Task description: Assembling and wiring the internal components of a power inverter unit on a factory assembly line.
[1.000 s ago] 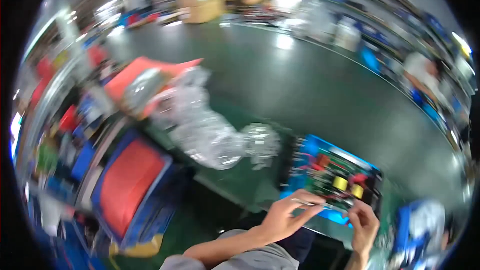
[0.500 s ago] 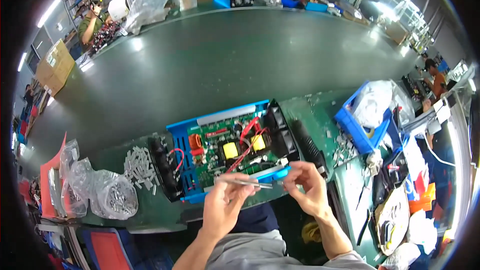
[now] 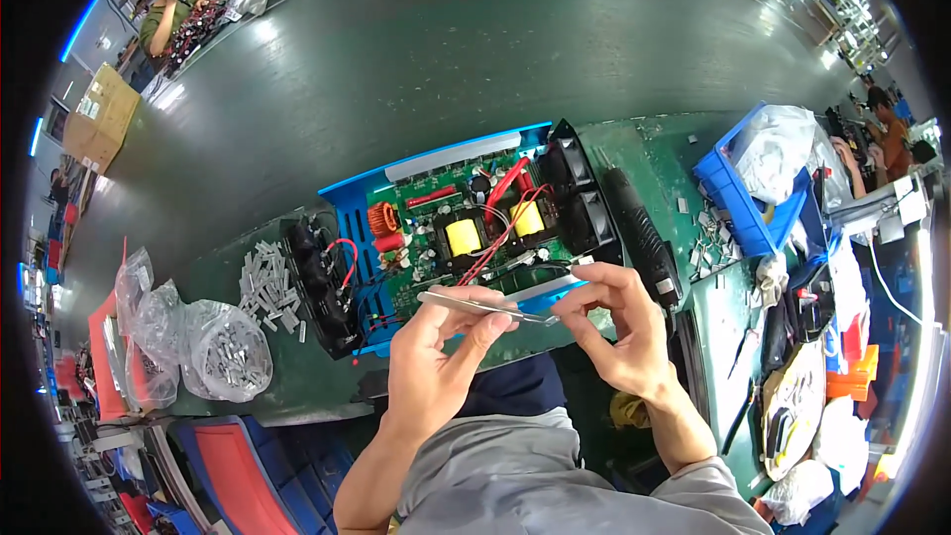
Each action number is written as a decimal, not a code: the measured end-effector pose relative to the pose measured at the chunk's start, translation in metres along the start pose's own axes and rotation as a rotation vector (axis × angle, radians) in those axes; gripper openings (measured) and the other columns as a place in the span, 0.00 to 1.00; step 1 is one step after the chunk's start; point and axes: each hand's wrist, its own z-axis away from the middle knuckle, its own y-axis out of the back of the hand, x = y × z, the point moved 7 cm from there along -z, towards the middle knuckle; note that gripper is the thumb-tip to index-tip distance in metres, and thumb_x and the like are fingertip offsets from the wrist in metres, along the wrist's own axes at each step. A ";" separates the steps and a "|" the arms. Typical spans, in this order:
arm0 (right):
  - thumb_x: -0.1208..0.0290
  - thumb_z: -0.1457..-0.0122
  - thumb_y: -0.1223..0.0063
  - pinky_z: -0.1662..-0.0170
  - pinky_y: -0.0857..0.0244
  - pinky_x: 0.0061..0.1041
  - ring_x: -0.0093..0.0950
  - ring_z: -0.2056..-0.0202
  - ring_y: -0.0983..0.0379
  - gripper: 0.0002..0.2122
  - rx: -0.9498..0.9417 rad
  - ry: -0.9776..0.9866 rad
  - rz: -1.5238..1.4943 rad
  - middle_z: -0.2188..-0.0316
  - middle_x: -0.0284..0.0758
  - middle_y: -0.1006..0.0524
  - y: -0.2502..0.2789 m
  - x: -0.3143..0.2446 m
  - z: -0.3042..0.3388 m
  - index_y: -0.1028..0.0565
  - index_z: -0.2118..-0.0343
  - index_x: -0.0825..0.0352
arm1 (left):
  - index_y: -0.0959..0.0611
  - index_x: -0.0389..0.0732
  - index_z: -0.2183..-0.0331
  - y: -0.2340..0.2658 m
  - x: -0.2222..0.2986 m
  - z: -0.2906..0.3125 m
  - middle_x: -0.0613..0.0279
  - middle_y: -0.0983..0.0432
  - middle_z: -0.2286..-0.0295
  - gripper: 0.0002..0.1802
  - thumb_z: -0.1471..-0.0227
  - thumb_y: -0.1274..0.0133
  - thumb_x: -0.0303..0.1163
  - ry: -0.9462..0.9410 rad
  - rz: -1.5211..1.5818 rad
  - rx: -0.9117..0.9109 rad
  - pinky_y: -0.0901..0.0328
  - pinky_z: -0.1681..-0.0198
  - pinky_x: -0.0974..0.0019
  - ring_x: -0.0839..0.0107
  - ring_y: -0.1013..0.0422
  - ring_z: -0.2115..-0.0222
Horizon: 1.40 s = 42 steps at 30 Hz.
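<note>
My left hand grips a pair of metal tweezers between thumb and fingers, tips pointing right. Close to those tips is my right hand, its thumb and index finger curled together; whatever they pinch is too small or hidden to make out. Just beyond both hands lies an open blue metal casing with a green circuit board inside. The board carries yellow-wrapped transformers, a copper coil and red wires. Black fans line its right end, and a black end panel sits at the left.
Right of the casing lies a black ridged handheld tool, with small metal pieces beyond it. A blue bin holds plastic bags. Left are loose metal strips and a clear bag of small parts. Co-workers sit farther off.
My view has tilted down, so the casing appears higher. My right hand has come nearer the tweezer tips, its fingers drawn in at them. The left hand keeps its grip.
</note>
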 end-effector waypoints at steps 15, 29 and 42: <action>0.80 0.45 0.37 0.46 0.34 0.40 0.47 0.51 0.29 0.27 0.431 -0.147 0.980 0.53 0.46 0.26 0.084 0.061 0.031 0.30 0.41 0.69 | 0.22 0.33 0.61 -0.002 -0.002 -0.015 0.53 0.17 0.66 0.08 0.43 0.41 0.19 -0.523 -0.632 0.035 0.24 0.66 0.67 0.65 0.18 0.69; 0.72 0.49 0.31 0.64 0.37 0.22 0.19 0.69 0.34 0.20 0.116 -0.939 -0.213 0.71 0.28 0.29 -0.023 0.096 0.197 0.29 0.55 0.66 | 0.21 0.33 0.62 -0.035 -0.011 -0.032 0.52 0.17 0.66 0.08 0.45 0.40 0.17 -0.594 -0.832 -0.124 0.26 0.66 0.65 0.62 0.20 0.69; 0.35 0.31 0.80 0.59 0.35 0.31 0.27 0.66 0.31 0.40 0.073 -0.697 -0.141 0.66 0.38 0.23 -0.036 0.099 0.193 0.33 0.43 0.73 | 0.23 0.35 0.66 -0.042 -0.023 -0.035 0.58 0.17 0.66 0.08 0.45 0.38 0.20 -0.658 -0.799 -0.127 0.26 0.76 0.68 0.64 0.20 0.71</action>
